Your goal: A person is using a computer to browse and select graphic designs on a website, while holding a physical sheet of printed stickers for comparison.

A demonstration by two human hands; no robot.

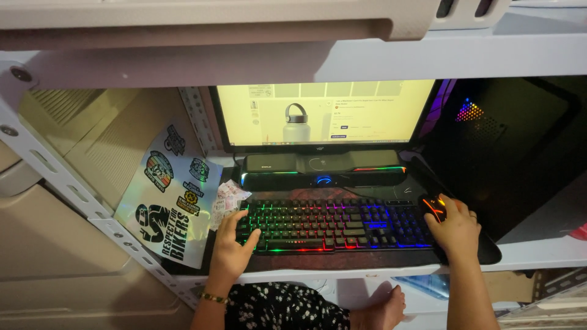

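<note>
Landmark = keyboard (333, 224), black w/ rainbow backlit keys, lying flat on a dark desk mat (342, 260) in the middle of the desk shelf.

Left hand (231, 244) rests on the keyboard's left end, fingers spread and loose over the keys, thumb stretched out along the front row. Nothing gripped, just touching keys. Gold bracelet (214, 298) on that wrist, below the keyboard's front-left corner.

Right hand (455, 229) sits just off the keyboard's right end, curled over a black mouse (434, 206) w/ orange glow. Palm covers the mouse's back half, fingers wrapped on it; front part sticks out toward the keyboard's top-right corner.

Behind the keyboard, touching or nearly so: a long black speaker bar (324, 168) w/ coloured light strip and a blue-lit knob in the centre. Behind that, a monitor (324, 113) showing a pale page w/ a grey bottle pic.

Left of the keyboard: small crumpled paper (227, 198) by the top-left corner, then a sticker sheet (171, 195) leaning farther left against a perforated metal upright (73, 195).

Right of the keyboard, past the mouse: black PC case (507, 146) w/ a small rainbow light patch.

Below the keyboard's front edge: lap in dark floral fabric (284, 308) and a bare foot (382, 308).
</note>
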